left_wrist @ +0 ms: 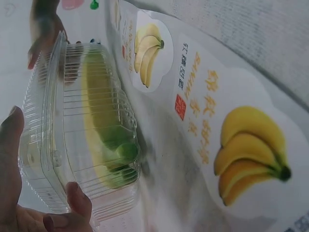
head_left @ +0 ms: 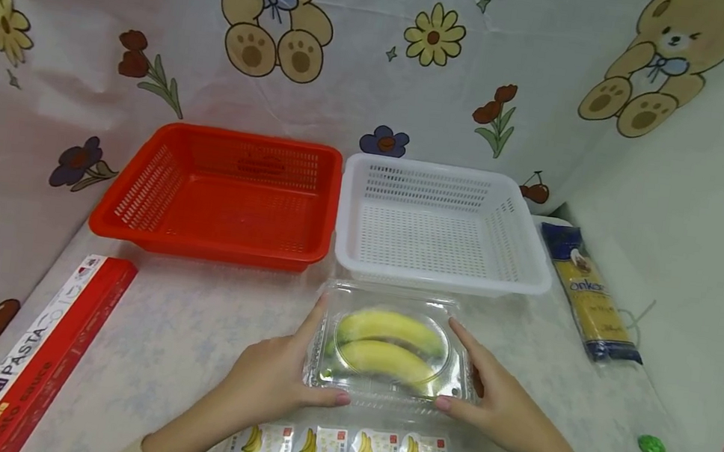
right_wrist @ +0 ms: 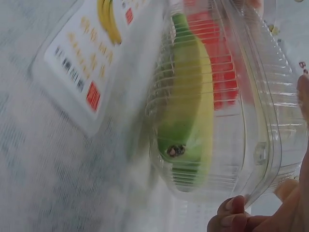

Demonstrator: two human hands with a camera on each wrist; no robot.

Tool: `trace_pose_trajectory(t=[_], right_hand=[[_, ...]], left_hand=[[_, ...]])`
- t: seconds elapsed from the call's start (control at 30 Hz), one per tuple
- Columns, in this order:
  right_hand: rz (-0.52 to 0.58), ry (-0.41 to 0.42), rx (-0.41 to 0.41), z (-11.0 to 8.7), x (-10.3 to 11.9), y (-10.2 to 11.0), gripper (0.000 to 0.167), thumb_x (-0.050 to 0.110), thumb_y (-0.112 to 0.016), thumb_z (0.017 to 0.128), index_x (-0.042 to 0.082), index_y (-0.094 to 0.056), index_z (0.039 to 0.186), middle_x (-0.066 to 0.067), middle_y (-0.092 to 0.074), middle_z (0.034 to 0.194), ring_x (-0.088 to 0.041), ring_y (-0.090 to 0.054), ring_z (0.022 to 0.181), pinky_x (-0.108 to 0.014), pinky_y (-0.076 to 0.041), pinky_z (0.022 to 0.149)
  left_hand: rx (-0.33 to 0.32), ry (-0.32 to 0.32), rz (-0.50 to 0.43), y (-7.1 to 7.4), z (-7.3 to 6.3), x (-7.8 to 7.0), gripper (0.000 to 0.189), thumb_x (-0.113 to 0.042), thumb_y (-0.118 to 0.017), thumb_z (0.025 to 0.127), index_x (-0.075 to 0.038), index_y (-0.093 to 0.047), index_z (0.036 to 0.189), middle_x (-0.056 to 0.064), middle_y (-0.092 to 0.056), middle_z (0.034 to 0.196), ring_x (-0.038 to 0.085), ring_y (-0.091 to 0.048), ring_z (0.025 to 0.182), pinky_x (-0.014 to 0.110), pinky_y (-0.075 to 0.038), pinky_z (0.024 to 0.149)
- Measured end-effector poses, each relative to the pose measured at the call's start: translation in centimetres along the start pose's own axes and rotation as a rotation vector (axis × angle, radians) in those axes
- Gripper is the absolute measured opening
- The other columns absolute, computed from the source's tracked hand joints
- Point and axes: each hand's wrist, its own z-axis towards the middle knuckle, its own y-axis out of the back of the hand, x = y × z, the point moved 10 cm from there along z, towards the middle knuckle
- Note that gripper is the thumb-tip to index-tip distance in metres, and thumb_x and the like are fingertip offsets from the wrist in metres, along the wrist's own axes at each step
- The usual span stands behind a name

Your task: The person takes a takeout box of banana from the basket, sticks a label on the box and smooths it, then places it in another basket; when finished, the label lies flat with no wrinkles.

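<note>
A clear plastic clamshell box [head_left: 374, 399] is at the middle of the table, its lid down. Two yellow bananas with green ends, a back banana [head_left: 390, 326] and a front banana [head_left: 389, 361], lie side by side inside. My left hand [head_left: 272, 373] grips the box's left side, thumb at the front edge. On the opposite side my right hand [head_left: 503, 405] holds it the same way. Whether the box touches the table I cannot tell. Just in front lies a strip of banana stickers [head_left: 334, 449], seen closer in the left wrist view as printed labels [left_wrist: 251, 150].
Behind the box stand a red basket [head_left: 230, 247] and a white basket [head_left: 437, 277], side by side. A long red pasta box [head_left: 54, 361] lies at left. At right are a pasta packet [head_left: 590, 299] and a green lollipop [head_left: 653, 450].
</note>
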Motion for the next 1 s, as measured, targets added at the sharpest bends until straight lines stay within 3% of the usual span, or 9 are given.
trace_pose_trajectory(t=[0.07, 0.13, 0.3, 0.43, 0.57, 0.67, 0.8, 0.9, 1.0], right_hand=[[0.004, 0.002, 0.003, 0.1, -0.7, 0.1, 0.101, 0.033, -0.081, 0.082, 0.031, -0.016, 0.159, 0.002, -0.037, 0.067, -0.005, -0.032, 0.057, -0.023, -0.037, 0.05], [0.021, 0.0, 0.01, 0.3, -1.3, 0.3, 0.101, 0.032, -0.081, 0.082, 0.03, -0.015, 0.16, 0.0, -0.036, 0.066, -0.005, -0.032, 0.056, -0.024, -0.037, 0.05], [0.025, -0.007, 0.018, 0.5, -2.7, 0.5, 0.104, 0.032, -0.082, 0.081, 0.029, -0.014, 0.16, -0.001, -0.037, 0.066, -0.006, -0.032, 0.056, -0.024, -0.038, 0.051], [-0.004, -0.011, 0.011, 0.7, -3.2, 0.9, 0.104, 0.033, -0.081, 0.081, 0.027, -0.014, 0.16, 0.002, -0.037, 0.069, -0.004, -0.033, 0.058, -0.024, -0.038, 0.052], [-0.035, -0.024, 0.005, 0.9, -3.6, 1.3, 0.101, 0.034, -0.08, 0.083, 0.027, -0.015, 0.16, 0.003, -0.038, 0.075, -0.006, -0.035, 0.062, -0.024, -0.038, 0.054], [-0.05, -0.032, 0.005, 1.0, -3.8, 1.6, 0.1, 0.035, -0.079, 0.084, 0.028, -0.015, 0.16, 0.002, -0.039, 0.077, -0.009, -0.037, 0.063, -0.024, -0.038, 0.055], [-0.065, -0.047, 0.012, 1.0, -3.9, 1.9, 0.098, 0.036, -0.078, 0.085, 0.029, -0.014, 0.16, 0.001, -0.04, 0.082, -0.01, -0.038, 0.062, -0.024, -0.038, 0.055], [-0.082, -0.062, 0.018, 0.9, -3.9, 2.0, 0.097, 0.037, -0.076, 0.086, 0.029, -0.014, 0.16, 0.0, -0.042, 0.084, -0.01, -0.038, 0.062, -0.025, -0.038, 0.054], [-0.134, -0.085, 0.015, 0.7, -4.0, 2.2, 0.096, 0.041, -0.075, 0.087, 0.033, -0.013, 0.16, 0.0, -0.045, 0.09, -0.009, -0.038, 0.062, -0.025, -0.037, 0.053]], left_hand=[[0.008, -0.002, -0.009, -0.4, 0.5, -0.1, 0.131, -0.08, -0.07, 0.065, -0.036, 0.01, 0.158, -0.009, -0.059, 0.067, 0.01, -0.06, 0.07, 0.031, -0.045, 0.06], [0.011, -0.004, -0.017, -0.7, 1.0, -0.3, 0.13, -0.08, -0.07, 0.066, -0.036, 0.01, 0.158, -0.004, -0.07, 0.084, 0.013, -0.065, 0.078, 0.031, -0.045, 0.06], [0.01, -0.006, -0.016, -1.3, 2.0, -0.6, 0.128, -0.084, -0.066, 0.066, -0.038, 0.013, 0.157, 0.009, -0.072, 0.117, 0.018, -0.069, 0.083, 0.03, -0.044, 0.056], [0.003, -0.002, -0.007, -1.5, 2.6, -0.7, 0.128, -0.084, -0.066, 0.066, -0.039, 0.012, 0.157, 0.004, -0.073, 0.091, 0.014, -0.063, 0.07, 0.03, -0.041, 0.052], [0.011, 0.005, -0.017, -1.7, 2.9, -0.9, 0.128, -0.082, -0.067, 0.067, -0.039, 0.014, 0.156, -0.003, -0.061, 0.068, 0.013, -0.056, 0.06, 0.03, -0.04, 0.05], [0.002, -0.001, -0.022, -1.8, 3.2, -1.0, 0.128, -0.082, -0.067, 0.068, -0.036, 0.012, 0.157, -0.001, -0.069, 0.082, 0.013, -0.061, 0.067, 0.031, -0.041, 0.051], [-0.005, -0.006, -0.021, -1.8, 3.3, -1.2, 0.127, -0.084, -0.064, 0.068, -0.035, 0.012, 0.158, 0.009, -0.073, 0.114, 0.018, -0.07, 0.083, 0.03, -0.043, 0.055], [-0.001, -0.002, -0.012, -1.8, 3.4, -1.3, 0.128, -0.089, -0.059, 0.066, -0.036, 0.013, 0.158, 0.009, -0.073, 0.115, 0.018, -0.07, 0.084, 0.029, -0.043, 0.055], [-0.006, 0.0, 0.017, -1.8, 3.5, -1.3, 0.129, -0.094, -0.054, 0.063, -0.036, 0.013, 0.158, 0.004, -0.074, 0.1, 0.014, -0.066, 0.075, 0.029, -0.041, 0.051]])
